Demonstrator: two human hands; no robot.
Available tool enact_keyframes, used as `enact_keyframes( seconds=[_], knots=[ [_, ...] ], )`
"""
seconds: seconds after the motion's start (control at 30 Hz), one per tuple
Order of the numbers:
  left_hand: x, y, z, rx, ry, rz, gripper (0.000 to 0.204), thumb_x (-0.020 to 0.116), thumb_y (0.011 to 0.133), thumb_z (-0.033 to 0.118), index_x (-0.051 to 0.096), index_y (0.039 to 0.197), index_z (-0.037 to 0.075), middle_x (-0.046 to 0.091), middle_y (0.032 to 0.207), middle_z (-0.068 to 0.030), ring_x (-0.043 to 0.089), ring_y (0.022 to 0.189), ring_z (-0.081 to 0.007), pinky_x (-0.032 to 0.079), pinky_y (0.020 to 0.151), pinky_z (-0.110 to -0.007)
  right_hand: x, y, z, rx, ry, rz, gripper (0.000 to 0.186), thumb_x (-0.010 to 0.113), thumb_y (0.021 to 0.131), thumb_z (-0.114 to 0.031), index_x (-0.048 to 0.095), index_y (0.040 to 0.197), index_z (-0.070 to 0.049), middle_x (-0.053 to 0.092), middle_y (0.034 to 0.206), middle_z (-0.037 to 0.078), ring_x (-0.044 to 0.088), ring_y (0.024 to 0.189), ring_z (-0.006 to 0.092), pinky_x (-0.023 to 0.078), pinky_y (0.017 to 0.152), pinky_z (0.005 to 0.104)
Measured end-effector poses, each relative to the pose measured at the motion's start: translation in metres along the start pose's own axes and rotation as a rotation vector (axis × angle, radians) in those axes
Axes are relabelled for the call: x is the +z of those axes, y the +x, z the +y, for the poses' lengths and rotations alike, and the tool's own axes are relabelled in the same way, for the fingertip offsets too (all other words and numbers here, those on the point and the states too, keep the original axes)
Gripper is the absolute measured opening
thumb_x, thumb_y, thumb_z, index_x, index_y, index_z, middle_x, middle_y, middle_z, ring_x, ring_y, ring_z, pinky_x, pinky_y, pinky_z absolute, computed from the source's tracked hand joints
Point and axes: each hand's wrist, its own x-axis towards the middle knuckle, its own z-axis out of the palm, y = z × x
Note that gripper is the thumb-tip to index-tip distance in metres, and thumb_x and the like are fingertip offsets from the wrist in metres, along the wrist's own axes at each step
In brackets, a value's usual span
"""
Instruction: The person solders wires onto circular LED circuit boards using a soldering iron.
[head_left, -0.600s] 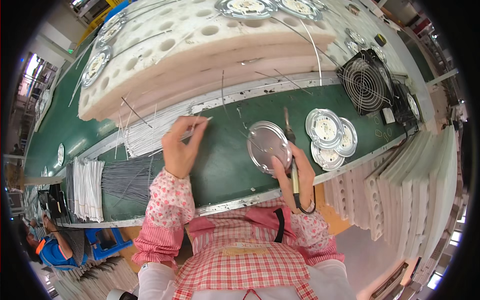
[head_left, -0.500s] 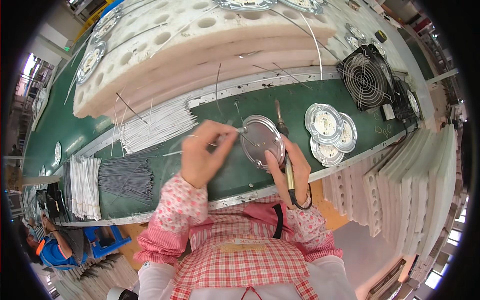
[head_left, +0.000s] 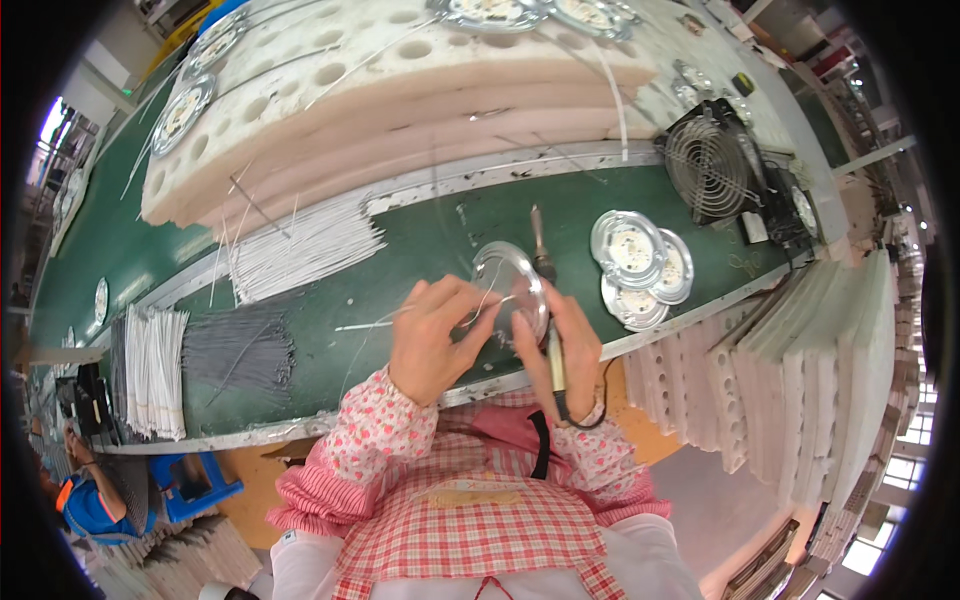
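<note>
My left hand pinches a thin white wire against a round silver metal disc, which is tilted up in front of me. My right hand grips that disc, thumb on its face, together with a soldering iron whose tip points away from me and whose cord loops below the hand. Where the wire meets the disc is blurred. Right of my hands lies a small pile of silver discs with white centres. On the left are bundles of white wires and dark wires.
Stacked foam boards bearing discs stand at the back of the green bench. A black fan sits at the back right. More boards lean on the right. A co-worker sits at lower left by a blue stool.
My left hand has moved right and down with the wire, onto the disc. My right hand and the disc have shifted a little left, and the disc now stands more edge-on.
</note>
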Motion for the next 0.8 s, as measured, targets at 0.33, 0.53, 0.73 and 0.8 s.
enact_keyframes(
  seconds=[0.33, 0.53, 0.73, 0.8],
  knots=[
    [-0.011, -0.026, -0.023, -0.054, -0.088, -0.003, 0.015, 0.07, 0.075, 0.01, 0.068, 0.09, 0.009, 0.063, 0.085, -0.0108, 0.061, 0.084, -0.0336, 0.047, 0.075, -0.044, 0.003, -0.016, -0.015, -0.02, 0.052, -0.253, 0.075, 0.088, 0.072, -0.019, 0.051, 0.135, -0.005, 0.06, 0.113, 0.014, 0.062, 0.099, 0.0279, 0.052, 0.083, 0.0363],
    [-0.005, -0.02, -0.04, -0.158, -0.333, -0.157, 0.018, 0.069, 0.079, 0.009, 0.067, 0.095, 0.002, 0.063, 0.088, -0.0144, 0.064, 0.081, -0.0348, 0.049, 0.069, -0.041, -0.015, 0.034, 0.016, -0.205, 0.164, -0.637, 0.11, 0.082, 0.07, -0.044, 0.024, 0.153, 0.0, 0.041, 0.148, 0.018, 0.047, 0.13, 0.0343, 0.031, 0.114, 0.045],
    [-0.01, -0.029, -0.041, -0.213, -0.327, -0.076, 0.019, 0.068, 0.081, 0.009, 0.067, 0.096, -0.002, 0.062, 0.089, -0.015, 0.063, 0.081, -0.0332, 0.048, 0.069, -0.041, 0.014, 0.028, 0.027, -0.271, 0.136, -0.607, 0.118, 0.093, 0.056, -0.019, 0.027, 0.151, 0.003, 0.042, 0.144, 0.019, 0.047, 0.129, 0.0319, 0.035, 0.111, 0.0408],
    [-0.001, -0.027, -0.043, -0.222, -0.381, -0.011, 0.019, 0.068, 0.078, 0.008, 0.066, 0.095, -0.001, 0.061, 0.088, -0.0151, 0.063, 0.08, -0.0334, 0.048, 0.069, -0.041, 0.017, 0.016, 0.019, -0.1, 0.246, -0.529, 0.106, 0.085, 0.067, -0.016, 0.025, 0.152, 0.004, 0.037, 0.15, 0.019, 0.04, 0.137, 0.0316, 0.029, 0.116, 0.0403]
  ],
)
